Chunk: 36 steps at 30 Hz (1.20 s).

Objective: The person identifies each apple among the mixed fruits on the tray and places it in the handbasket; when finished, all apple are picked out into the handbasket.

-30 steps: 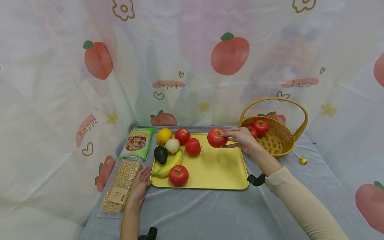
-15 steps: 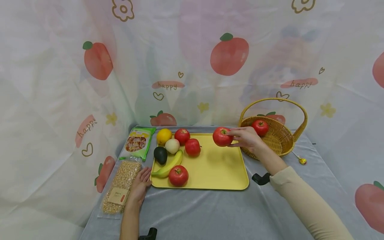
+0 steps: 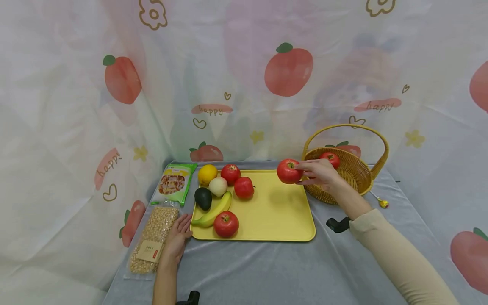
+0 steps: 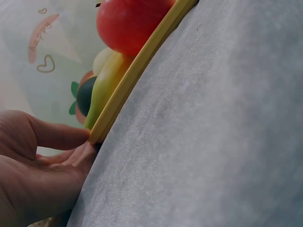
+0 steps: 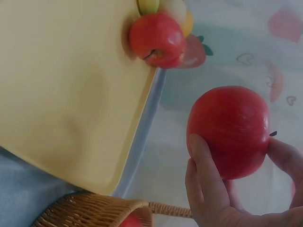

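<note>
My right hand (image 3: 318, 173) holds a red apple (image 3: 288, 171) between thumb and fingertips, raised above the tray's back right part. In the right wrist view the apple (image 5: 229, 132) shows streaked skin and a short dark stem. My left hand (image 3: 177, 237) is at the front left corner of the yellow tray (image 3: 278, 224). Seen from the left wrist, its thumb and fingers pinch that corner (image 4: 96, 135). On the tray's left half lie a banana (image 3: 214, 212), a dark green avocado (image 3: 203, 199), a lemon (image 3: 207, 174), a pale round fruit (image 3: 218, 187) and several red fruits (image 3: 226, 224).
A wicker basket (image 3: 352, 169) with a tall handle stands right of the tray, a red fruit (image 3: 331, 158) inside it. Two bags, one of kernels (image 3: 158, 228) and one green and white (image 3: 175, 184), lie on the left. A small yellow flower-shaped piece (image 3: 383, 203) is beside the basket.
My right hand has carried the apple to the right and slightly up, closer to the basket, and covers more of its contents. The left hand stays at the tray corner.
</note>
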Tool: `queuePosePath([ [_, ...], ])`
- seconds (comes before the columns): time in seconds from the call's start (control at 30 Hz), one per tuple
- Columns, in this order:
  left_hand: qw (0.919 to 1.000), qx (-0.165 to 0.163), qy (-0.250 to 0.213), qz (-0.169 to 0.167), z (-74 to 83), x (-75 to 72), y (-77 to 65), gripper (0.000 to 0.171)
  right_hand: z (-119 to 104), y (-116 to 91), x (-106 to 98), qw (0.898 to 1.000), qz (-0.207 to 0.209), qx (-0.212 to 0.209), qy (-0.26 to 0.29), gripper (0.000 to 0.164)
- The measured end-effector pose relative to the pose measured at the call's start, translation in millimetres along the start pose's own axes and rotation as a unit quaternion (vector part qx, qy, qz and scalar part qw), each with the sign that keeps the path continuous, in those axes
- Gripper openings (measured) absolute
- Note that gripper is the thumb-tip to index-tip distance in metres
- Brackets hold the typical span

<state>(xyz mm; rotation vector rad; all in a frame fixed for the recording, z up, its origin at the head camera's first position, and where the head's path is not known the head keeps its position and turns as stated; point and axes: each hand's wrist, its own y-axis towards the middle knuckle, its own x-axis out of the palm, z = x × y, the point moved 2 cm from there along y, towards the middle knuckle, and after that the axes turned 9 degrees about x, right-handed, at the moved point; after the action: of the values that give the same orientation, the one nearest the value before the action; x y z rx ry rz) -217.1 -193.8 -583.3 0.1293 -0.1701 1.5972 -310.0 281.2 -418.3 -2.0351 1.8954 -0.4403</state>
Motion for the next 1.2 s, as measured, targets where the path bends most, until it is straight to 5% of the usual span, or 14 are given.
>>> queuePosePath([
  [0.6,0.9999,0.009,-0.005,-0.003,0.3,0.3,0.2,0.075,2,6,-38,0.999,0.025,0.028,0.004,0.049],
  [1.2,0.9999,0.006,-0.008,-0.001,-2.6,-0.1,0.9,0.075,11,18,-75,0.996,0.043,0.076,0.016,0.091],
])
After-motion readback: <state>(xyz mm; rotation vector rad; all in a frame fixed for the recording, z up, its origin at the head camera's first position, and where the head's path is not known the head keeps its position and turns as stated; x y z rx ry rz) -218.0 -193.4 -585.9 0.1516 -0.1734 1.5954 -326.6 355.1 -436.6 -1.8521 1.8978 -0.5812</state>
